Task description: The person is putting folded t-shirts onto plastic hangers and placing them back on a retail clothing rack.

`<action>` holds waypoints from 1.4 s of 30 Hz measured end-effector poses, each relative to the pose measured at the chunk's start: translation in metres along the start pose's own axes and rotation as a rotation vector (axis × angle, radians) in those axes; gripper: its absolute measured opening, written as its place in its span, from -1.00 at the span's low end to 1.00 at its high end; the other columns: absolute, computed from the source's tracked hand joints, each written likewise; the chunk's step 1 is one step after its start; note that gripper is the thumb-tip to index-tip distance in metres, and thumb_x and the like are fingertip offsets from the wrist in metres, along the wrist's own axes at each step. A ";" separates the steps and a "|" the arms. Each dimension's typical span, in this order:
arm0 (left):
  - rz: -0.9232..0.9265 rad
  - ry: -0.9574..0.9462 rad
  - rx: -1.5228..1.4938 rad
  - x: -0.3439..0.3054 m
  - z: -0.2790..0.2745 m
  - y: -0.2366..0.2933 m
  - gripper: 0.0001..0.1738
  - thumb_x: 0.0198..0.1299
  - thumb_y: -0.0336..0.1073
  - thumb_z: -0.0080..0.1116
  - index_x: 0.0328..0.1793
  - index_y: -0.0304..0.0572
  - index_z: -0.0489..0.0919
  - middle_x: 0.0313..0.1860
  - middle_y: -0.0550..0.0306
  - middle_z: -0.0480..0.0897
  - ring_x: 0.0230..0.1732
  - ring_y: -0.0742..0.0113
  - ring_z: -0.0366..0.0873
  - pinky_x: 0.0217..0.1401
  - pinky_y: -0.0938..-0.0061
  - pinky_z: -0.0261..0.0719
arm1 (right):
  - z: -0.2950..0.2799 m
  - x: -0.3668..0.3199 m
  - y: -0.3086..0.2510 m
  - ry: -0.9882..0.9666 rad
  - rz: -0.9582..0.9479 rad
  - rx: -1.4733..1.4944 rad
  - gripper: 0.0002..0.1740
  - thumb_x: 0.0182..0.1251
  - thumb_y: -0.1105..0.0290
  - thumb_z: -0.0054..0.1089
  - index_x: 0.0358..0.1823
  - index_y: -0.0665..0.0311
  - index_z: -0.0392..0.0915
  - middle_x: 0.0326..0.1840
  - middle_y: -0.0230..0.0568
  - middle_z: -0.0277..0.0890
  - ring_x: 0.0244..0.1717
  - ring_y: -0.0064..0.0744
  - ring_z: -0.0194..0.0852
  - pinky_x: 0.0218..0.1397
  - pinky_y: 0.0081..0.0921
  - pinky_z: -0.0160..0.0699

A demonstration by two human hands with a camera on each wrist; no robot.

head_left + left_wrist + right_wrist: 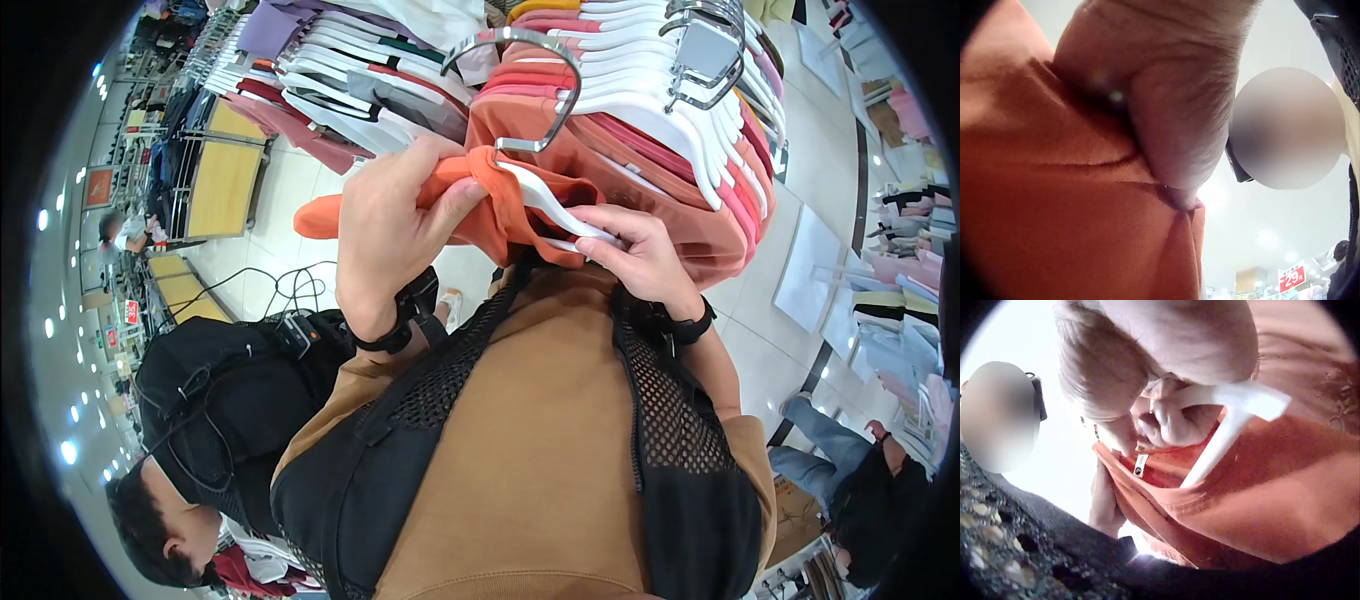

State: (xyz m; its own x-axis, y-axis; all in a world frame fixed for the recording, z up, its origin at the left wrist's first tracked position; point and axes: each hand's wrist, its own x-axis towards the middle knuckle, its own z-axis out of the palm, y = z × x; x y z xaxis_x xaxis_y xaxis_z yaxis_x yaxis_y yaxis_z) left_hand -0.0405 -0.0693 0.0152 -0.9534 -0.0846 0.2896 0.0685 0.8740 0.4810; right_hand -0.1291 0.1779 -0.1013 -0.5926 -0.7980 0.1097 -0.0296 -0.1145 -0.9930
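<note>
Orange soft-fabric garment (505, 225) hangs on a white plastic hanger with a silver metal hook (548, 207), held up in front of the person's chest, just near of a crowded rack of pink, red and white clothes on white hangers (640, 90). The left hand (385, 235) has its grip closed around a bunched fold of the orange cloth, thumb pressed down on top of it; the left wrist view shows the fingers sunk into the fabric. The right hand (640, 255) grips the right arm of the hanger, its fingers curled round the white plastic at the garment's neck opening. In the right wrist view a small label (1138, 470) sits inside the collar, just beside those fingers. One orange sleeve sticks out to the left past the left hand. A black mesh vest over a brown top (520, 450) fills the near part of the head view. At the near left a person in black (220, 400) crouches on the pale tiled floor (830, 150); wooden display tables (225, 185) stand at the far left.
</note>
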 end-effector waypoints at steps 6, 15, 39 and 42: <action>-0.001 0.071 -0.230 -0.008 -0.007 -0.015 -0.71 0.00 -0.36 0.49 -0.20 -0.31 0.64 -0.45 0.10 0.66 -0.50 0.34 0.60 -0.40 0.52 0.51 | -0.025 0.014 0.027 -0.294 -0.077 0.140 -0.56 0.66 0.21 -0.11 0.24 0.39 0.59 0.19 -0.12 0.60 0.21 -0.36 0.48 0.39 -0.38 0.34; 0.056 0.227 -0.420 -0.018 -0.018 -0.020 -0.77 0.13 -0.33 0.42 -0.23 -0.36 0.66 -0.39 0.17 0.68 -0.43 0.54 0.55 -0.38 0.64 0.46 | -0.026 0.023 0.021 -0.243 0.133 0.099 -0.53 0.67 0.16 -0.15 0.24 0.30 0.62 0.22 -0.31 0.62 -0.06 -0.55 0.39 0.08 -0.49 0.43; -0.121 0.502 -0.162 -0.030 -0.051 -0.075 -0.64 0.43 -0.17 0.24 -0.09 -0.46 0.67 -0.40 0.32 0.57 -0.38 0.64 0.36 -0.33 0.69 0.33 | -0.020 -0.005 -0.004 0.106 -0.191 -0.534 -0.85 0.38 0.46 0.22 -0.12 0.35 0.51 0.10 -0.12 0.51 0.06 -0.06 0.55 0.12 -0.27 0.53; -0.120 0.490 -0.139 -0.024 -0.042 -0.074 -0.71 0.41 -0.24 0.24 -0.09 -0.44 0.66 -0.40 0.29 0.59 -0.37 0.61 0.40 -0.31 0.65 0.38 | -0.023 -0.006 -0.019 0.099 -0.210 -0.579 -0.87 0.36 0.46 0.24 -0.15 0.35 0.52 0.15 -0.10 0.50 0.12 -0.04 0.53 0.17 -0.24 0.52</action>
State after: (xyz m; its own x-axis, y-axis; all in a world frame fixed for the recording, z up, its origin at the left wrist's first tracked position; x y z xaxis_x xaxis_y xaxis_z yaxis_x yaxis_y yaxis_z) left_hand -0.0105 -0.1523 0.0075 -0.7099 -0.4234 0.5628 0.0374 0.7753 0.6305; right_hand -0.1432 0.1984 -0.0839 -0.5974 -0.7316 0.3283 -0.5690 0.0983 -0.8164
